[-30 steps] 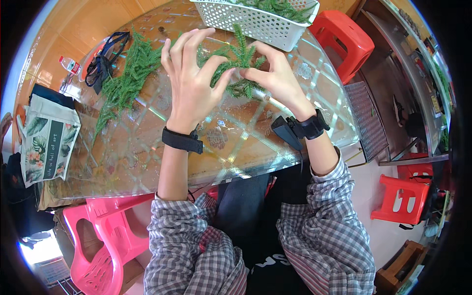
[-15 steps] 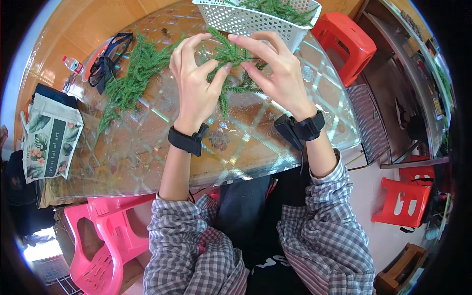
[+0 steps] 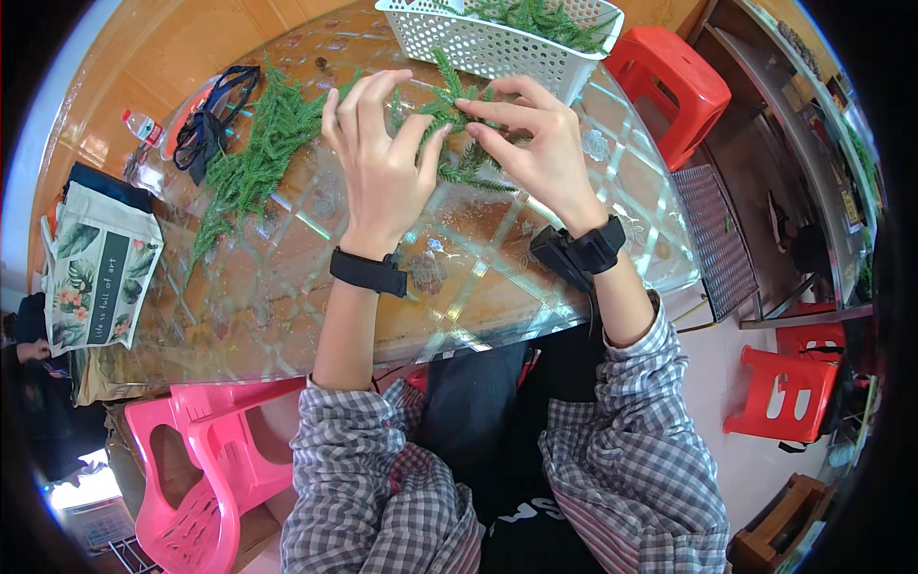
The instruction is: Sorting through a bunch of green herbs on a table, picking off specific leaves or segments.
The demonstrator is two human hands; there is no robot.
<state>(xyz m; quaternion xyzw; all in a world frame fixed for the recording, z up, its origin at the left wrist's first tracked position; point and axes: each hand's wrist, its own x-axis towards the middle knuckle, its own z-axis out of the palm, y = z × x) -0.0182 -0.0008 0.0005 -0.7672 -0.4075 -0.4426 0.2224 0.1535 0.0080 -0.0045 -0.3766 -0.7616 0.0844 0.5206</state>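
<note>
In front of me, above the glass-topped table (image 3: 497, 273), a green artificial fern-like sprig (image 3: 470, 174) with several needle-leaved branches is held up. My right hand (image 3: 540, 148) pinches it between thumb and fingertips. My left hand (image 3: 382, 163) is beside the sprig's left side, fingers spread and thumb apart from the index finger; whether its thumb touches the leaves I cannot tell. A heap of similar green sprigs (image 3: 253, 158) lies on the table left of my left hand. Beyond my hands stands a white perforated basket (image 3: 459, 48) with more greenery (image 3: 540, 21) inside.
Dark straps (image 3: 199, 132) and a small red-capped bottle (image 3: 143, 127) are at the far left. A leaf-printed bag (image 3: 105, 258) stands by the left edge. Around the table are a pink chair (image 3: 225, 478), a red stool (image 3: 684, 86) and another red seat (image 3: 779, 394).
My left hand has opened wider and its fingers have drawn away from the sprig. The sprig has turned a little in my right hand, its top branch now further right.
</note>
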